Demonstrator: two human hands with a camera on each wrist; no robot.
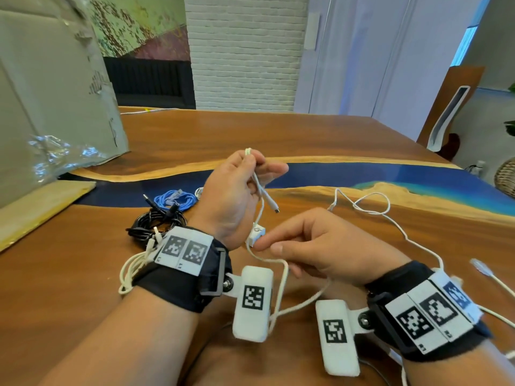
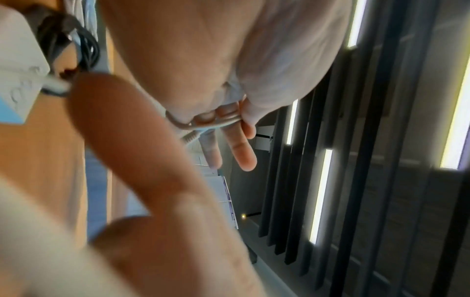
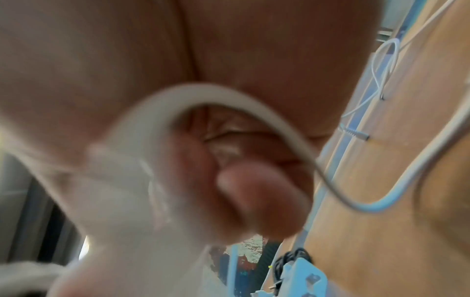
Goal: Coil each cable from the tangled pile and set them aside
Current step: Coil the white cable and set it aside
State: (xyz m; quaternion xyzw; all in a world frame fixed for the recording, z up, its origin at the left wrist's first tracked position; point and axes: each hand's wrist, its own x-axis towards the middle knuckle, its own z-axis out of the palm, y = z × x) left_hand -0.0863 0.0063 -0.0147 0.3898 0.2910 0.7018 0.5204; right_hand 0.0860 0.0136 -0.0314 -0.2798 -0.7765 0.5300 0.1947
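Note:
My left hand point(image 1: 250, 164) is raised over the table and pinches a folded white cable point(image 1: 260, 190) near its end. The cable's plug point(image 1: 274, 208) dangles below the fingers. In the left wrist view the cable loop point(image 2: 216, 121) crosses my fingers point(image 2: 244, 152). Lower down, my right hand point(image 1: 269, 246) curls its fingers round the same cable's run point(image 1: 282, 274), beside a small white adapter block point(image 1: 256, 234). The right wrist view shows that cable point(image 3: 229, 94) arching across my palm. Another white cable point(image 1: 370, 203) lies loose at the right.
A coiled blue cable point(image 1: 175, 200), a black cable bundle point(image 1: 156, 221) and a looped white cable point(image 1: 129, 271) lie by my left wrist. A cardboard box point(image 1: 41, 93) with plastic wrap stands at the left. A chair point(image 1: 451, 112) is at the table's far right.

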